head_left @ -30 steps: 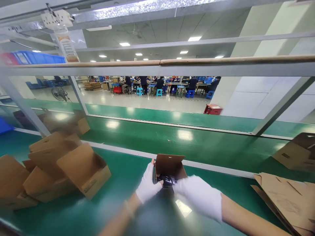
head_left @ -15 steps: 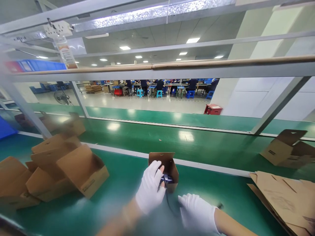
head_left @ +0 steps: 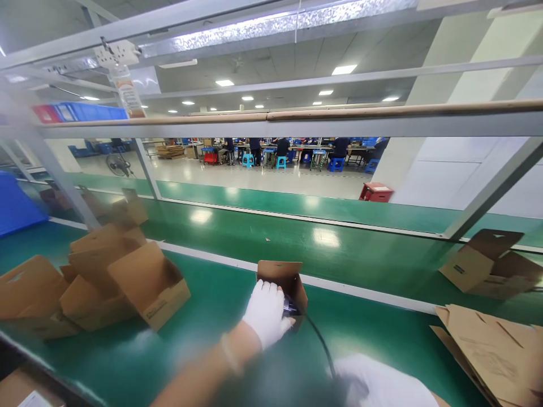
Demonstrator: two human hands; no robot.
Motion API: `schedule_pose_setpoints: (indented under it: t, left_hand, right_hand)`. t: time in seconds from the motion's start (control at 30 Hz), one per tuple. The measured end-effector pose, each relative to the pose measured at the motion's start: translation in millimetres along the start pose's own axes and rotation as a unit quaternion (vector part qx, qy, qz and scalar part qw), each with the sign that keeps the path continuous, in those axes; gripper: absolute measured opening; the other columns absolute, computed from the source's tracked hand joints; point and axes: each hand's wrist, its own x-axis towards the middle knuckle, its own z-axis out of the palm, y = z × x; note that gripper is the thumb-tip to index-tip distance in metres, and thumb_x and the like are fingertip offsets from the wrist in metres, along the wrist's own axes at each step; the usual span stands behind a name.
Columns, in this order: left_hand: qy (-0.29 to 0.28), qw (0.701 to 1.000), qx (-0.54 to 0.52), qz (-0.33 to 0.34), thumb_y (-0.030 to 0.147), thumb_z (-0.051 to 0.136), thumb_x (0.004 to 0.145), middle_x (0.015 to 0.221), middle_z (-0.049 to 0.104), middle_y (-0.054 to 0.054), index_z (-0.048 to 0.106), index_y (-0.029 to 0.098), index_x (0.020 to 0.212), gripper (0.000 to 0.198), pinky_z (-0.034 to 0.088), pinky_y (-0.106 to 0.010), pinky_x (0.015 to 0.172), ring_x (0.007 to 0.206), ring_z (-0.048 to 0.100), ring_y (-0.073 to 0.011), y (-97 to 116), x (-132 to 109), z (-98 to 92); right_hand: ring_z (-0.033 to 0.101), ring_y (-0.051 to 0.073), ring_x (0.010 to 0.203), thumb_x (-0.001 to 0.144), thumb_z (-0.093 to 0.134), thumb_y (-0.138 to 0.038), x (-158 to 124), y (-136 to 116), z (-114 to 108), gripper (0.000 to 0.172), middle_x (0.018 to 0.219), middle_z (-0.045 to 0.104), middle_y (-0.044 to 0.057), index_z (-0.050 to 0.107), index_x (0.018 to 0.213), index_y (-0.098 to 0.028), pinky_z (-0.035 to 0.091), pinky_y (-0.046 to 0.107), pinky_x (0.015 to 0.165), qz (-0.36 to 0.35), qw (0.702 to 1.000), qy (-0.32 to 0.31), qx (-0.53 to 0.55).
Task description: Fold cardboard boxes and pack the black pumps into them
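A small open cardboard box [head_left: 285, 277] stands on the green belt [head_left: 203, 294] in front of me, its lid flap up. My left hand [head_left: 266, 314], in a white glove, curls over a dark object [head_left: 291, 307] at the box's mouth. A black cable [head_left: 320, 342] runs from that object back toward my right hand [head_left: 377, 384]. The right hand, also gloved, sits low at the frame's bottom edge, blurred, with the cable's end at it.
A heap of open cardboard boxes [head_left: 123, 277] lies at the left. Flat carton blanks [head_left: 496, 350] are stacked at the right, with more boxes [head_left: 483, 260] beyond. A metal frame rail [head_left: 297, 121] crosses overhead. People sit at far benches.
My right hand has drawn back toward me and down, stretching the black cable out of the box. My left hand has settled over the dark object at the box's mouth.
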Motion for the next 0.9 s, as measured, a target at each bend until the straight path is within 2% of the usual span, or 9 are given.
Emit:
schedule_pose_setpoints:
  t: [0.1,0.23,0.33,0.43,0.5,0.6,0.7,0.8,0.9]
  left_hand:
    - [-0.046,0.999,0.025,-0.007,0.047,0.067,0.074,0.109,0.061,-0.024,0.046,0.003,0.131,0.075,0.040,-0.053,0.088,0.099,0.057,-0.0388,13,11,3.1]
    - [-0.078,0.996,0.030,0.011,0.020,0.058,0.079,0.097,0.065,-0.017,0.060,0.011,0.114,0.035,0.045,-0.046,0.076,0.089,0.063,-0.0333,24,22,8.5]
    - [-0.088,0.995,0.034,0.024,0.016,0.055,0.081,0.098,0.065,-0.018,0.062,0.008,0.108,0.029,0.047,-0.042,0.070,0.089,0.063,-0.0319,26,22,7.4]
    - [-0.085,0.995,0.037,0.044,0.016,0.056,0.081,0.101,0.064,-0.023,0.057,0.001,0.115,0.038,0.048,-0.042,0.070,0.090,0.062,-0.0318,24,18,6.7]
    - [-0.083,0.994,0.035,0.058,0.012,0.054,0.079,0.098,0.065,-0.023,0.057,-0.001,0.114,0.037,0.048,-0.043,0.071,0.090,0.062,-0.0321,22,16,8.8]
    - [-0.076,0.994,0.030,0.068,0.007,0.054,0.077,0.095,0.065,-0.025,0.062,-0.001,0.106,0.031,0.049,-0.045,0.072,0.091,0.063,-0.0345,23,15,12.6]
    - [-0.053,0.996,0.023,0.068,0.004,0.049,0.079,0.101,0.064,-0.027,0.060,-0.001,0.110,0.034,0.050,-0.048,0.071,0.090,0.063,-0.0352,25,10,9.4]
    - [-0.026,0.994,-0.008,0.102,0.017,0.051,0.083,0.101,0.067,-0.017,0.061,0.008,0.106,0.027,0.052,-0.045,0.075,0.090,0.063,-0.0299,19,-4,0.3]
    - [0.108,0.977,-0.118,0.140,0.029,0.056,0.082,0.101,0.067,-0.010,0.060,0.015,0.100,0.023,0.049,-0.044,0.088,0.103,0.059,-0.0280,-7,-20,0.9]
  right_hand:
    - [0.041,0.009,0.041,0.060,0.066,-0.069,12,-27,-3,0.073,0.068,0.057,0.001,0.051,0.108,-0.016,0.034,0.023,0.040,-0.069,0.980,0.107,0.155]
    - [0.045,0.012,0.048,0.081,0.054,-0.062,52,-43,-2,0.045,0.062,0.052,-0.002,0.046,0.093,-0.019,0.040,0.025,0.047,-0.194,0.895,0.350,0.200]
    - [0.060,0.021,0.063,0.086,0.047,-0.054,73,-32,-3,0.038,0.077,0.064,0.006,0.046,0.103,-0.020,0.051,0.032,0.061,-0.139,0.871,0.466,0.065]
    - [0.065,0.027,0.089,0.091,0.040,-0.041,82,-16,-9,0.037,0.104,0.067,0.015,0.048,0.117,-0.016,0.051,0.037,0.083,-0.113,0.823,0.527,-0.178]
    - [0.063,0.029,0.101,0.094,0.036,-0.029,85,-15,-13,0.035,0.117,0.063,0.018,0.052,0.120,-0.013,0.049,0.037,0.089,-0.099,0.779,0.501,-0.363]
    - [0.067,0.030,0.091,0.094,0.034,-0.018,95,-32,-14,0.037,0.110,0.065,0.019,0.050,0.127,-0.012,0.053,0.040,0.078,-0.013,0.752,0.372,-0.545]
    - [0.069,0.031,0.079,0.092,0.035,-0.011,117,-57,-11,0.036,0.095,0.069,0.018,0.054,0.122,-0.011,0.054,0.042,0.067,0.078,0.758,0.286,-0.581]
    - [0.068,0.033,0.082,0.086,0.037,-0.004,136,-70,-14,0.030,0.093,0.069,0.020,0.063,0.101,-0.008,0.053,0.043,0.070,0.085,0.779,0.238,-0.574]
    - [0.067,0.029,0.086,0.082,0.050,-0.008,131,-68,-26,0.024,0.096,0.069,0.016,0.064,0.101,-0.012,0.050,0.038,0.075,0.056,0.805,0.183,-0.562]
